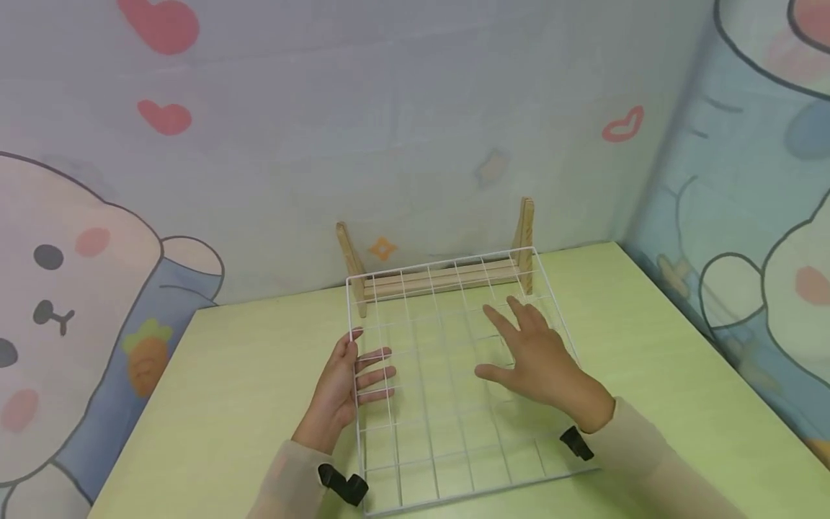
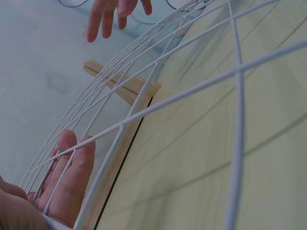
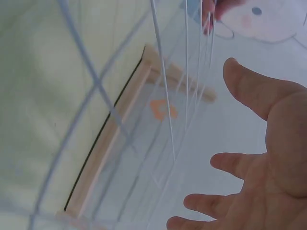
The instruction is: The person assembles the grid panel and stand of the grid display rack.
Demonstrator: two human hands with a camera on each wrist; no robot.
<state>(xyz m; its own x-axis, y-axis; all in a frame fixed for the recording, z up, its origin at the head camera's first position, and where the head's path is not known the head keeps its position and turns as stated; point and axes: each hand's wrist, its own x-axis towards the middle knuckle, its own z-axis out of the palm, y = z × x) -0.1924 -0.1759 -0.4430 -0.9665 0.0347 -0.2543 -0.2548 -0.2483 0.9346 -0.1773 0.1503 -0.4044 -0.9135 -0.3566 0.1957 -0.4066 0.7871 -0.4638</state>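
Note:
A white wire grid panel [image 1: 480, 491] leans at a slant above the table. Gripping its left edge is my left hand [image 1: 344, 378], with the fingers passing behind the wires and showing through the gaps. In the left wrist view, fingers [image 2: 72, 182] of that hand lie behind the bars. My right hand [image 1: 541, 360] is spread over the right half of the panel, fingers apart and holding nothing. The right wrist view shows the same open right hand [image 3: 283, 158] beside the wires. Behind the panel's top edge stands a light wooden rack [image 1: 527, 223] with two uprights joined by slats.
The pale green table [image 1: 259, 404] reaches back to a cloth backdrop [image 1: 415, 130] printed with hearts and cartoon animals. More printed cloth [image 1: 746, 216] stands along the right side. A black strap piece [image 1: 344, 484] sits at the left wrist, another [image 1: 577, 443] at the right.

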